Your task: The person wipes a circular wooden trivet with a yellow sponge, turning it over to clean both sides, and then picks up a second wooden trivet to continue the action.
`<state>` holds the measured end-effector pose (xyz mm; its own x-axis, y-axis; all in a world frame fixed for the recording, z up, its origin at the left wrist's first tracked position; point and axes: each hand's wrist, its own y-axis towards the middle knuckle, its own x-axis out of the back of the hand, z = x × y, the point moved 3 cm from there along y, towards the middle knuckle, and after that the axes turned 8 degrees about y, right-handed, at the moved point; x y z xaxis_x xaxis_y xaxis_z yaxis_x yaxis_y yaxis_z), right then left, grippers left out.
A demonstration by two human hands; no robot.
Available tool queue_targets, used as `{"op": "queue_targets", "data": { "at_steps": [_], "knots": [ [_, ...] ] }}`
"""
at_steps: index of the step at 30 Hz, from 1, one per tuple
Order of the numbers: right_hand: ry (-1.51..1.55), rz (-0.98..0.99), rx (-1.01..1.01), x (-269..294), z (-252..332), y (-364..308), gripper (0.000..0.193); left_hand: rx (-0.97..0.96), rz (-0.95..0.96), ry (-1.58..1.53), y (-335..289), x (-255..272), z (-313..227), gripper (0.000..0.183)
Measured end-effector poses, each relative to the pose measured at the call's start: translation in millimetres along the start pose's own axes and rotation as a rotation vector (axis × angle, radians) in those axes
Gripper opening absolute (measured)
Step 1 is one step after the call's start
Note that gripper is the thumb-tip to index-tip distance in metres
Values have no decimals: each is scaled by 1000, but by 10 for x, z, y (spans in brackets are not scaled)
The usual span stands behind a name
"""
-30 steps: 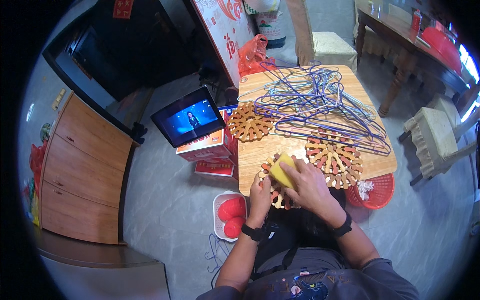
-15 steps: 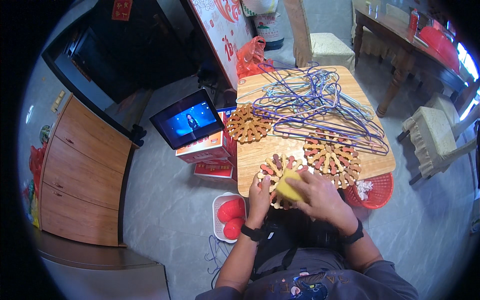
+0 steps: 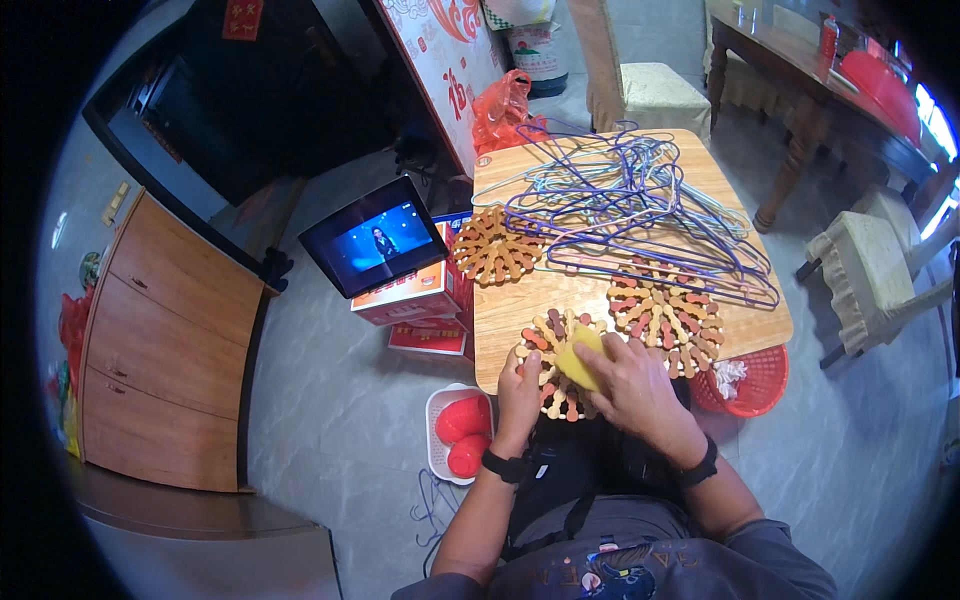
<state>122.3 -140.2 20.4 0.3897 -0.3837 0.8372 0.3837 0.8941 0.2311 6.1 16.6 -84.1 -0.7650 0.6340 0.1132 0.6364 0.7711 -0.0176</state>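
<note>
At the near edge of the wooden table, my left hand grips the left side of a round wooden trivet, made of small brown, tan and reddish pieces set in rings. My right hand holds a yellow sponge against the trivet's face, hiding its middle. A second trivet of the same kind lies just to the right. Farther back on the left rests a plainer brown trivet. A tangled heap of blue, purple and pale clothes hangers spreads over the far part of the table.
Left of the table, a tablet stands on stacked red boxes. Below it sits a white basket with red items. A red basket with crumpled white paper is under the table's right corner. Chairs and a dark dining table stand behind.
My right hand and the sponge have shifted slightly across the trivet, and the sponge's tilt has changed. My left hand keeps its hold in the same place.
</note>
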Motion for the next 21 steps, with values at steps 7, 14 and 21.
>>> {"op": "queue_targets", "data": {
  "at_steps": [7, 14, 21],
  "knots": [
    [37, 190, -13, 141, 127, -172, 63, -10, -19, -19, -17, -19, -71, 30],
    [154, -12, 15, 120, -39, 163, 62, 2, 17, -36, -37, -20, -155, 29],
    [73, -38, 27, -127, 74, 224, 62, 38, -20, -73, -4, -30, -70, 28]
  ]
}}
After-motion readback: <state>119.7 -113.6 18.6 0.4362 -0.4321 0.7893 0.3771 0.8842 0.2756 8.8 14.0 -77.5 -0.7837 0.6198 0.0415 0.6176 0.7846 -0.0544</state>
